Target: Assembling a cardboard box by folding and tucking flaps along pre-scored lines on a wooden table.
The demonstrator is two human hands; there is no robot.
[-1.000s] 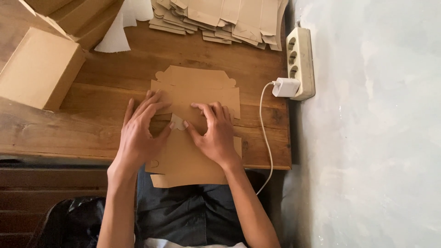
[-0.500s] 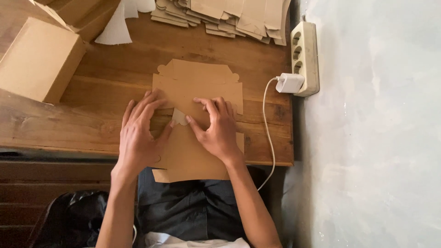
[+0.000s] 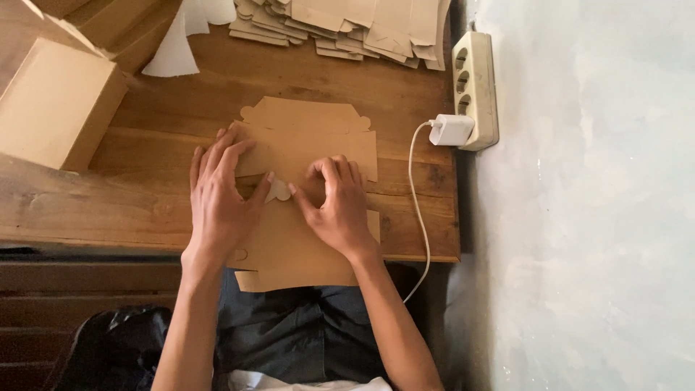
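Both flat hands — left hand (image 3: 217,197), right hand (image 3: 334,204) — shifted, pressing smooth die-cut cardboard blank (image 3: 308,134)

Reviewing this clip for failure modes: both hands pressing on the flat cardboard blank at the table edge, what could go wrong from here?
1. The cardboard blank overhangs the near table edge; pressure from the left hand and right hand could tip or slide it toward the lap.
2. The small flap between the thumbs might crease off-line or tear.
3. The white cable hangs beside the right forearm; a snag could tug the charger.
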